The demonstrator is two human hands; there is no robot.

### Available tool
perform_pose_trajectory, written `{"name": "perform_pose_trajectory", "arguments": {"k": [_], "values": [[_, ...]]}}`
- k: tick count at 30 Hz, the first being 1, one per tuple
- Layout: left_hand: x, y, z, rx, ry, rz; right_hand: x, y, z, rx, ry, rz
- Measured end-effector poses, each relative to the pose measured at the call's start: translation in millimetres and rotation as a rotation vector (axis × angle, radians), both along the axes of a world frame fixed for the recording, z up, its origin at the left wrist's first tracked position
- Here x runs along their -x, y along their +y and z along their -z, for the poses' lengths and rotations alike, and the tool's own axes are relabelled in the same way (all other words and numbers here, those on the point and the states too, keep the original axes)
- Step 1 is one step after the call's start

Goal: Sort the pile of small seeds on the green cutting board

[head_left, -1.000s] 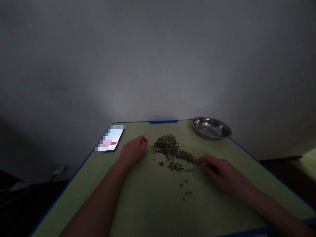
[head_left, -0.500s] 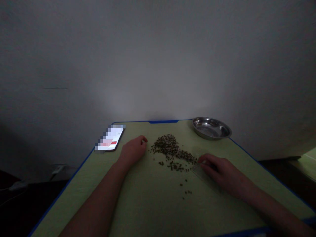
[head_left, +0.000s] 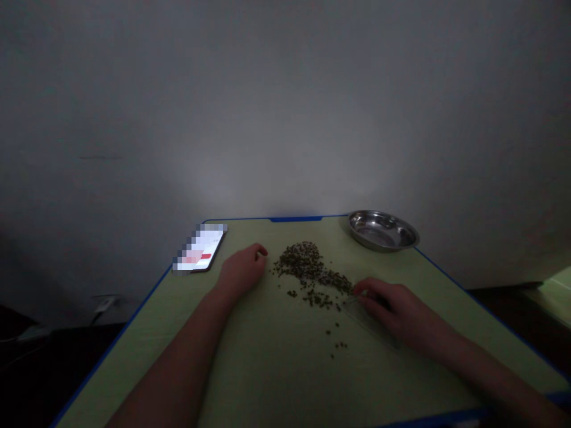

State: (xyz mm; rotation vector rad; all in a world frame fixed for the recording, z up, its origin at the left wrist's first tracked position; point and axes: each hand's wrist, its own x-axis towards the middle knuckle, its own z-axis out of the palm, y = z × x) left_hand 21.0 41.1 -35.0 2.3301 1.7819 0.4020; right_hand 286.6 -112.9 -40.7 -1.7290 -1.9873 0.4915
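Note:
A heap of small dark green seeds lies spread on a pale green table with a blue rim. My left hand rests on the table just left of the heap, fingers curled loosely with nothing seen in them. My right hand lies at the heap's right end, fingers bent and pressed on a thin clear flat strip whose tip touches the seeds. A few stray seeds lie nearer to me.
A shallow steel bowl stands at the far right corner. A lit phone lies at the far left edge. A bare wall rises right behind the table. The room is dim; dark floor lies on both sides.
My right hand has shifted slightly left and back along the seeds' edge with the clear strip. The left hand has stayed where it was.

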Motion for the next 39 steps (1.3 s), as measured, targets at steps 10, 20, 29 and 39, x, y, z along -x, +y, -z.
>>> {"name": "perform_pose_trajectory", "arguments": {"k": [10,20,29,39], "values": [[1,2,2.2,-0.009,-0.011,0.002,2,1,-0.4,-0.012,0.008,-0.034],[1,2,2.8,-0.005,-0.019,0.008,-1,4,6.2,-0.027,0.036,-0.089],[1,3,2.9,-0.007,-0.019,0.001,3,4,2.3,0.006,0.016,-0.101],[1,3,3.8,-0.008,-0.006,-0.002,6,11,4.7,-0.029,-0.026,-0.139]]}}
